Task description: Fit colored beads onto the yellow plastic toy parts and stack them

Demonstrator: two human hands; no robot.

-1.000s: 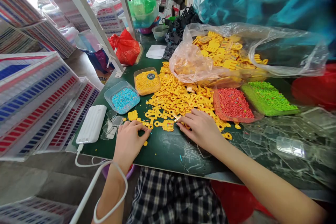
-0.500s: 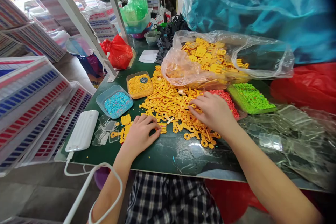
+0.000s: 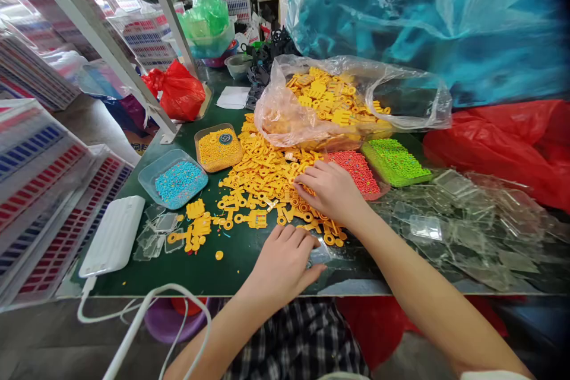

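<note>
At the yellow pieces' point(image 3: 262, 173) five o'clock, the left hand point(image 3: 285, 260) is curving half-open, thumb apart, partly hiding a clear square point(image 3: 321, 253); at four, the right hand point(image 3: 332, 190) is bending loosely, grip unclear, blocking pieces and edging over the red bead tray point(image 3: 378, 190).

Yellow plastic pieces point(image 3: 262, 173), many ring-ended, lie heaped loosely on the green table point(image 3: 164, 278).
</note>
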